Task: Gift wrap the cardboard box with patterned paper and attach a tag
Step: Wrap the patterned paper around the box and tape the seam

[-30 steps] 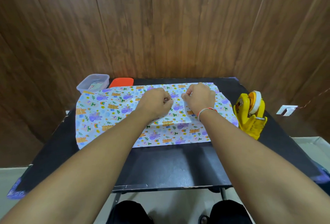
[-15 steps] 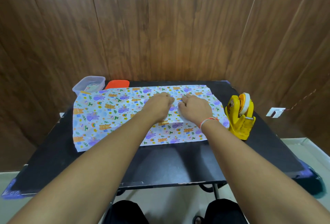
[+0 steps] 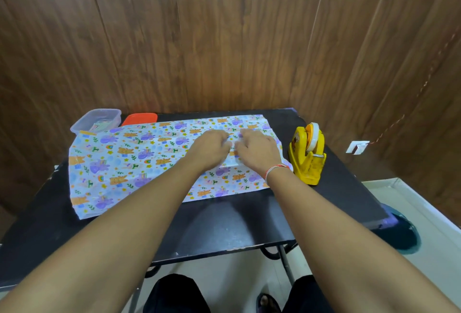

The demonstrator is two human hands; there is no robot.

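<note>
The patterned paper (image 3: 129, 158), printed with bears and rainbows, lies spread over the black table (image 3: 224, 220). My left hand (image 3: 212, 148) and my right hand (image 3: 257, 150) sit close together on its right half, fingers curled down and pinching the paper. Between them a glossy raised fold (image 3: 230, 161) of the paper shows. The cardboard box is hidden; I cannot tell whether it lies under that fold. A thread band is on my right wrist.
A yellow tape dispenser (image 3: 308, 158) stands just right of the paper. At the back left are a clear plastic container (image 3: 97, 123) holding small paper items and an orange lid (image 3: 139, 119). A wooden wall rises behind the table. My knees are below the front edge.
My two hands have drawn closer together over the paper's right half. The view has shifted slightly; the paper and the dispenser stay where they were.
</note>
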